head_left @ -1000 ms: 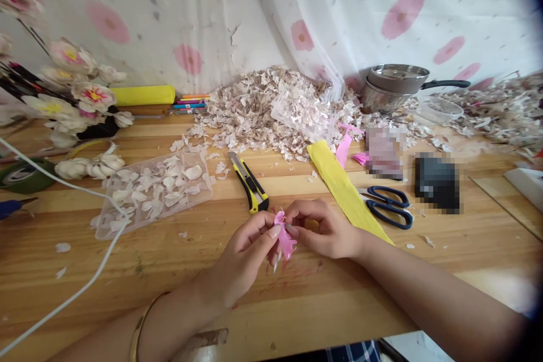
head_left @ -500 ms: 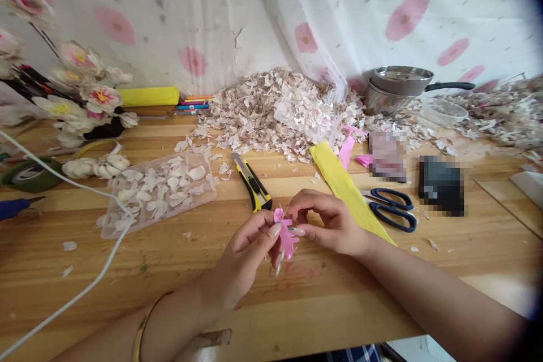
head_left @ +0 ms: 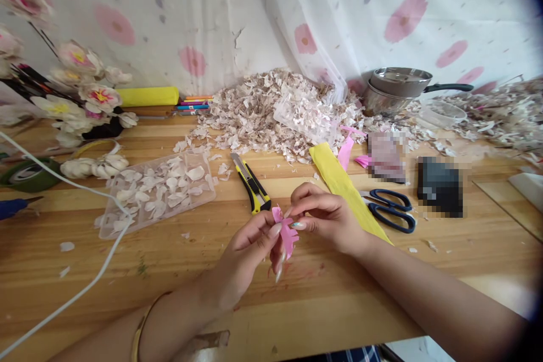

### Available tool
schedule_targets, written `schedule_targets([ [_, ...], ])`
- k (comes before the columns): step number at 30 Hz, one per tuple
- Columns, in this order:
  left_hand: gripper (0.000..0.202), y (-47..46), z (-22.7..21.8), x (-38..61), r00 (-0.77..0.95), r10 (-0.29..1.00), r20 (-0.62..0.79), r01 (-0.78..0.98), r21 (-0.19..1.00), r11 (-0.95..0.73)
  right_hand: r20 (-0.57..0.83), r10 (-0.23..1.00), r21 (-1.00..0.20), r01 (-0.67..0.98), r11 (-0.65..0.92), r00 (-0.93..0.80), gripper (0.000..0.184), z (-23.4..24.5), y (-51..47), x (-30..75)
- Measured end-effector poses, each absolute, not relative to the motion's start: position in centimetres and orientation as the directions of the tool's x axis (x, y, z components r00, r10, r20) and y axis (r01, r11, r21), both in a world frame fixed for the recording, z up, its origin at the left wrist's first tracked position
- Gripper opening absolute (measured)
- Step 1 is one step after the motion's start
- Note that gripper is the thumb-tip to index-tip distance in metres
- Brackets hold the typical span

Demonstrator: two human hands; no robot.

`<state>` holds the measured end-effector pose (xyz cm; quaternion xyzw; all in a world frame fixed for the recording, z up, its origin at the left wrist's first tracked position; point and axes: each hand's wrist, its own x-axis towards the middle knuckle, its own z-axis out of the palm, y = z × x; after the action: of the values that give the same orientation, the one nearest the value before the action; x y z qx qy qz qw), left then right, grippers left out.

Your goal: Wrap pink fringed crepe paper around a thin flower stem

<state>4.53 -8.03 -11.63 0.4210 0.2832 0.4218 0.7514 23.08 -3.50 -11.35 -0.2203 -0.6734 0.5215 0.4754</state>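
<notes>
Between my hands is a small strip of pink crepe paper (head_left: 289, 239) with a fringed edge. My left hand (head_left: 250, 246) pinches it between thumb and fingers. Thumb and forefinger of my right hand (head_left: 324, 218) close on the strip's upper right side, at one of its cut tabs. Just beyond my fingers lies a yellow and black utility knife (head_left: 251, 184) with its blade out. A folded length of yellow crepe paper (head_left: 345, 189) passes behind my right hand, and dark-handled scissors (head_left: 391, 209) rest beside it.
A plastic tray of white petals (head_left: 159, 189) lies at left, crossed by a white cord (head_left: 106, 264). Behind it stand artificial flowers (head_left: 99, 96). A large heap of dried petals (head_left: 250, 104) and a steel pan (head_left: 394, 87) line the back. Pink paper scraps (head_left: 347, 153) lie right of centre.
My right fingers have shifted slightly on the pink strip, and its upper end now spreads to the side. My left hand keeps its hold. Other things stay in place.
</notes>
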Motion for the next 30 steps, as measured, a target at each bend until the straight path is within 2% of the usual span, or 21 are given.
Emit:
schedule_targets([
  [6,0.019,-7.84,-10.93,4.65,0.547,0.831,-0.104,-0.457,0.794,0.401,0.347,0.755,-0.935,-0.265,0.234,-0.557,0.020,-11.53,-3.56,23.05],
  [18,0.024,-8.05,-10.96,4.61,0.603,0.785,-0.143,-0.415,0.784,0.461,0.403,0.659,-0.914,-0.322,0.248,-0.635,0.025,-11.06,-3.58,22.93],
  [26,0.027,-8.27,-11.45,4.57,0.633,0.761,-0.142,-0.359,0.817,0.450,0.311,0.721,-0.922,-0.382,0.070,-0.619,0.011,-11.36,-3.64,22.77],
  [30,0.025,-8.28,-11.51,4.53,0.631,0.767,-0.118,-0.372,0.822,0.432,0.267,0.740,-0.925,-0.379,0.018,-0.617,0.015,-11.26,-3.60,22.87],
])
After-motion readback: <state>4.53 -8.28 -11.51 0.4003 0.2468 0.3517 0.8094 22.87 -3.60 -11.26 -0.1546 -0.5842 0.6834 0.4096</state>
